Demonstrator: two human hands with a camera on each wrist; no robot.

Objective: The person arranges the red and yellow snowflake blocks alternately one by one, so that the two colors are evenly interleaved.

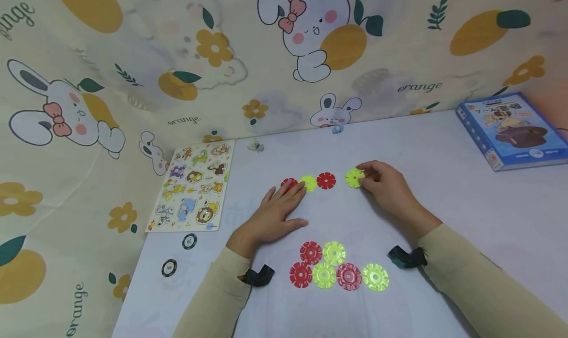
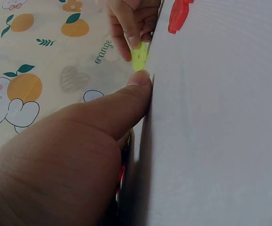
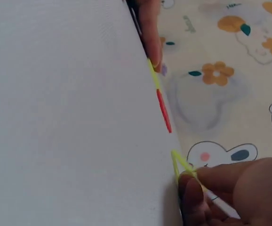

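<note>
In the head view my right hand point(image 1: 390, 190) pinches a yellow-green notched plastic disc point(image 1: 353, 178) between thumb and fingers. The right wrist view shows the disc's edge point(image 3: 175, 157) tilted, low at the tabletop. Left of it lies a red notched disc point(image 1: 326, 181), then another yellow-green disc point(image 1: 309, 183) touching it. My left hand point(image 1: 276, 211) lies palm down with straight fingers, its fingertips over that yellow-green disc and a second red disc point(image 1: 287, 182), which is partly hidden.
Nearer me, several more red discs point(image 1: 310, 253) and yellow-green discs point(image 1: 375, 277) lie in two rows. A cartoon animal board point(image 1: 191, 187) and two black round chips point(image 1: 169, 267) are at left. A blue box point(image 1: 516, 128) sits back right, before a patterned cloth backdrop point(image 1: 284, 106).
</note>
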